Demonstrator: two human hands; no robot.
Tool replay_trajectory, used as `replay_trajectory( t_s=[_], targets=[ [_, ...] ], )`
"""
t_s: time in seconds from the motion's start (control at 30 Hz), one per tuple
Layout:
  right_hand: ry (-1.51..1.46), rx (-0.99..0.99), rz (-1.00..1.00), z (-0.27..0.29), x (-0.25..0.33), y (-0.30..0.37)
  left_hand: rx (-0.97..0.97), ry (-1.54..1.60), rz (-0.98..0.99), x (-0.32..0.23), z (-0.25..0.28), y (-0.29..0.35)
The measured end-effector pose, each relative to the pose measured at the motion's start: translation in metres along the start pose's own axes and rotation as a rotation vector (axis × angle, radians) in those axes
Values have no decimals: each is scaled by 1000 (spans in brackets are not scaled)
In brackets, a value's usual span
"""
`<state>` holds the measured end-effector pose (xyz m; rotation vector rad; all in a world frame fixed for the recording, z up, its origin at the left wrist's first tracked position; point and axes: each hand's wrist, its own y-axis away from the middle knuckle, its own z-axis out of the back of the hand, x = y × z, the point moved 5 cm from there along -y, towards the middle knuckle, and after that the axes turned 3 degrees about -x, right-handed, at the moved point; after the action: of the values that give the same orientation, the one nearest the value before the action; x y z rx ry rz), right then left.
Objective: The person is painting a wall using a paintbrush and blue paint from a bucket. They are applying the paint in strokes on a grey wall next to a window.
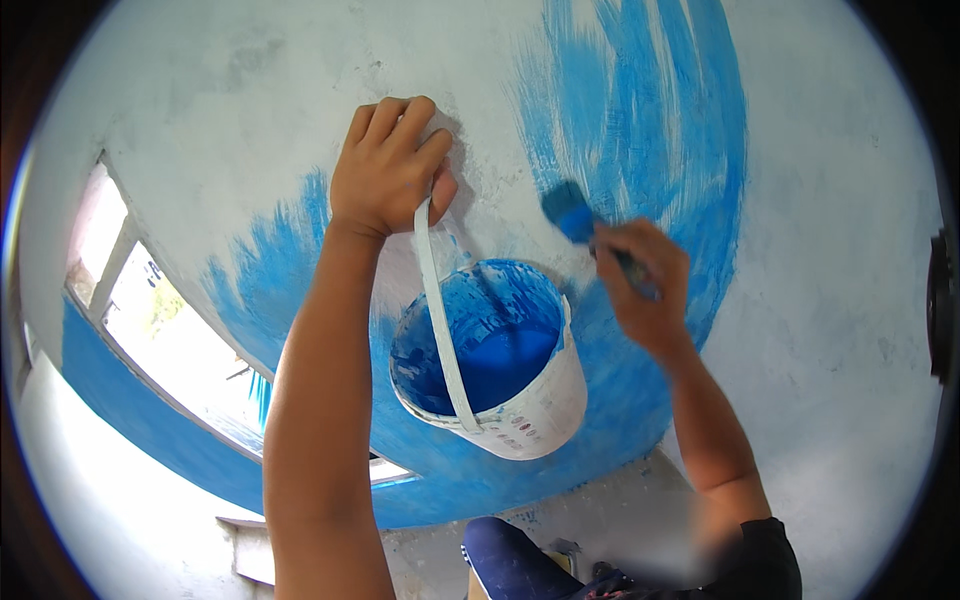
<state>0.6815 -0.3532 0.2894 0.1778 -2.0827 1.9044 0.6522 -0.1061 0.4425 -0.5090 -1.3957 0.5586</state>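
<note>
The wall (470, 60), part blue, has a bright window (170, 320) toward its left edge; before its lower middle, blocking some of it, a white bucket (560, 395) of blue paint (510, 365) hangs by its strap (440, 320) from the clenched left hand (392, 165). Well apart, nearer the wall's right edge, the right hand (650, 285) grips a paintbrush (574, 222). Printed marks (522, 432) on the bucket are too small to read.

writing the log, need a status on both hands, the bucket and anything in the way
Left hand gripping bucket handle. Right hand gripping paintbrush, contact with wall unclear. Bucket holding blue paint. No obstruction visible at paintbrush.
</note>
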Motion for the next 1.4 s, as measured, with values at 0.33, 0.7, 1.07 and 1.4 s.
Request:
replay_trajectory(
  t_s=[0.33,0.7,1.07,1.4],
  targets=[
    [129,231,-505,13,-15,-20,20,-23,-13,2,1,-1],
    [-136,-77,-493,17,-39,70,-26,-65,-32,-1,3,-7],
    [-77,-213,-142,22,6,15,6,-77,-49,-2,4,-5],
    [181,52,-624,30,-11,51,-20,-64,-52,-1,4,-9]
  ],
)
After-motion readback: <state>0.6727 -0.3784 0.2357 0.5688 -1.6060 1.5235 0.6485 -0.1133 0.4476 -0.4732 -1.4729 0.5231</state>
